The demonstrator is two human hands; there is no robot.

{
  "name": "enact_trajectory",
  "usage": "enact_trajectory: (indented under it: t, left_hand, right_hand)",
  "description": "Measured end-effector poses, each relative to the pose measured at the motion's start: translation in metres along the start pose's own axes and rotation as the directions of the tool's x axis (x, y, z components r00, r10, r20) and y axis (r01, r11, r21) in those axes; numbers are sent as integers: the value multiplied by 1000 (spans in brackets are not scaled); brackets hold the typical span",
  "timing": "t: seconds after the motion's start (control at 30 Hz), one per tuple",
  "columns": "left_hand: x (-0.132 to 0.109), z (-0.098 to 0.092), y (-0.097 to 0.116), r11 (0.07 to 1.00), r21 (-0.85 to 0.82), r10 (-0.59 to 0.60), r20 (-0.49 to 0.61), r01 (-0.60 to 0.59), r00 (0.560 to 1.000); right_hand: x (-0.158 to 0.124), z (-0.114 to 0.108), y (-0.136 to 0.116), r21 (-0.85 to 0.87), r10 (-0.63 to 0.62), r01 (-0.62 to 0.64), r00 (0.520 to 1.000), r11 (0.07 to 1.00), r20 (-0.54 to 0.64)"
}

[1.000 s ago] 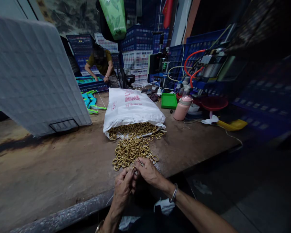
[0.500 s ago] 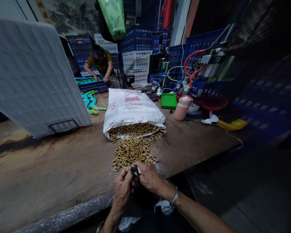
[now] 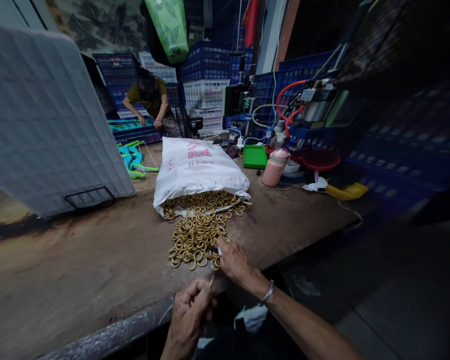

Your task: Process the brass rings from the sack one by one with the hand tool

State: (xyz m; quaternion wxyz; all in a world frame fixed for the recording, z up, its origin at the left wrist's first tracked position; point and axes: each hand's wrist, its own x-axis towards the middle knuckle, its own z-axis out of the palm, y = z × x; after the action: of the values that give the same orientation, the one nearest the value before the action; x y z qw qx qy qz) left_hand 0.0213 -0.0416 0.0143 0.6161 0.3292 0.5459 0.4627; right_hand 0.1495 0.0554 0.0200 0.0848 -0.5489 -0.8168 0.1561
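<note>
Left hand (image 3: 190, 306) pinches a slim gold-coloured piece (image 3: 211, 282); right hand (image 3: 233, 260) grips a small black-and-white object (image 3: 213, 249) at round, gold-coloured rings (image 3: 193, 239), heaped at six o'clock from the crumpled white sack (image 3: 202, 175).

The single view looks from the wearer's head, forward and down over the surface (image 3: 97, 270); the hands (image 3: 189, 307) are near the lens at six o'clock, the bag (image 3: 202, 172) beyond, the crates (image 3: 206, 94) far off toward twelve.

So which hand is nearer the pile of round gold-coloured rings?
Right: the right hand is at the near right edge of the pile; the left hand is apart from it, nearer the person.
</note>
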Motion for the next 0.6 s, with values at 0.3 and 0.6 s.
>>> enact_trajectory:
  t: [0.3, 0.6]
  left_hand:
    - [-1, -48, -100, 890, -149, -403, 180, 430, 897]
    - [19, -32, -118, 922, -252, -343, -180, 294, 922]
  right_hand:
    - [3, -2, 60, 190, 250, -220, 956, 957, -150]
    - [-6, 11, 54, 62, 207, -201, 970, 978, -124]
